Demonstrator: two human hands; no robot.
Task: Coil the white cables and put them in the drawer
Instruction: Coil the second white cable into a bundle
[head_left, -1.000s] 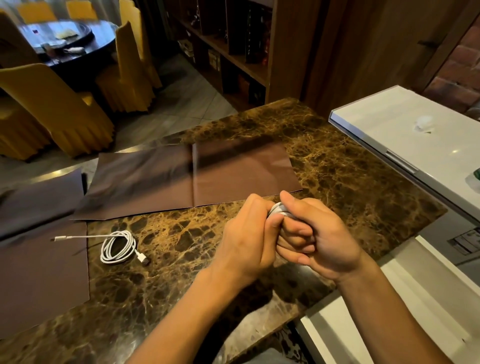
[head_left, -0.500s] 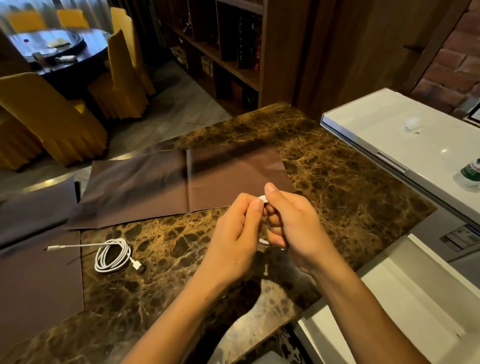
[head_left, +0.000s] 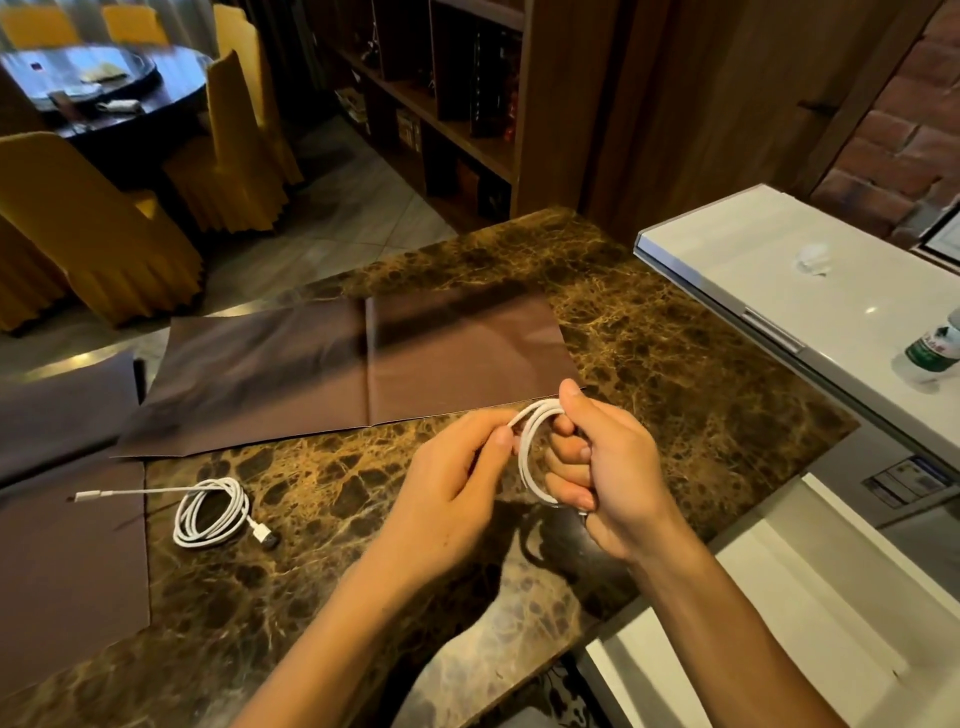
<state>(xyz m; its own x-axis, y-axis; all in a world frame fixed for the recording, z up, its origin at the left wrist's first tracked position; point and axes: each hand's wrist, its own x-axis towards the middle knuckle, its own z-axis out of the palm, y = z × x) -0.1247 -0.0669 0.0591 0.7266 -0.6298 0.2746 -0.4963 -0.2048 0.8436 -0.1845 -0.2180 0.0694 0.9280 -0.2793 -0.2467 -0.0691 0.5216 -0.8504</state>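
Note:
A white cable (head_left: 529, 447) is looped into a small coil above the marble counter. My right hand (head_left: 608, 467) holds the coil with thumb on top and fingers curled through the loops. My left hand (head_left: 452, 483) pinches the cable's free end at the coil's upper left. A second white cable (head_left: 208, 512) lies coiled on the counter to the left, one plug end stretched out leftward, the other end beside the coil. A white open drawer (head_left: 810, 639) shows at the lower right, below the counter edge.
Brown placemats (head_left: 353, 358) lie on the marble counter (head_left: 675, 374), with another at the far left (head_left: 62, 545). A white cabinet top (head_left: 779, 270) on the right carries a plastic bottle (head_left: 932, 353). Yellow-covered chairs and a dark round table stand beyond.
My hands have drawn slightly apart, and the coil that was hidden in my fists now shows as open loops. The view has shifted a little, bringing the bottle into sight.

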